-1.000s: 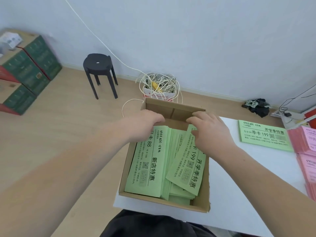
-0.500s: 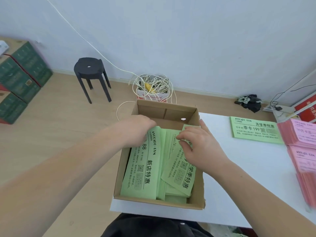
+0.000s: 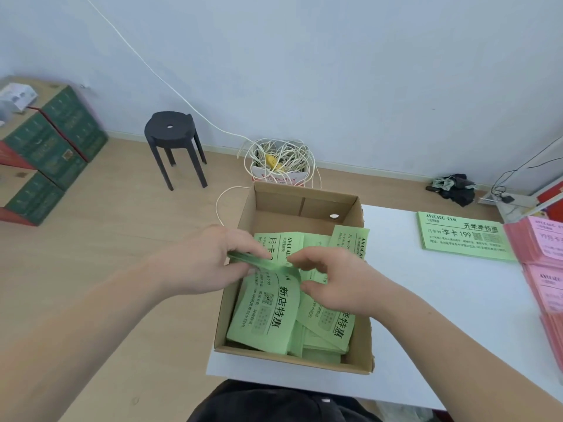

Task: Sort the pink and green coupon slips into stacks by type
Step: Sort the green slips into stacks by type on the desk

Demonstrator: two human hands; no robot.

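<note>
An open cardboard box point(image 3: 359, 339) on the white table point(image 3: 441, 330) holds several loose green coupon slips point(image 3: 329, 327). My left hand point(image 3: 201, 263) grips the lifted upper end of a bunch of green slips point(image 3: 268, 306), bending it up out of the box. My right hand point(image 3: 338, 278) hovers over the box beside that bunch, fingers curled, fingertips at the bunch's edge. A sorted green stack point(image 3: 463, 239) lies on the table to the right. Pink slip stacks point(image 3: 545, 269) sit at the right edge.
A black stool point(image 3: 173, 144) stands on the wooden floor behind the box. A small box of tangled white cable point(image 3: 280, 162) sits just beyond it. Green cartons point(image 3: 42, 153) are stacked at far left. Dark cloth point(image 3: 454, 187) and cables lie by the wall.
My left hand has taken hold of the left bunch of green slips and lifted its top end. My right hand has moved left off the tilted slip toward that bunch.
</note>
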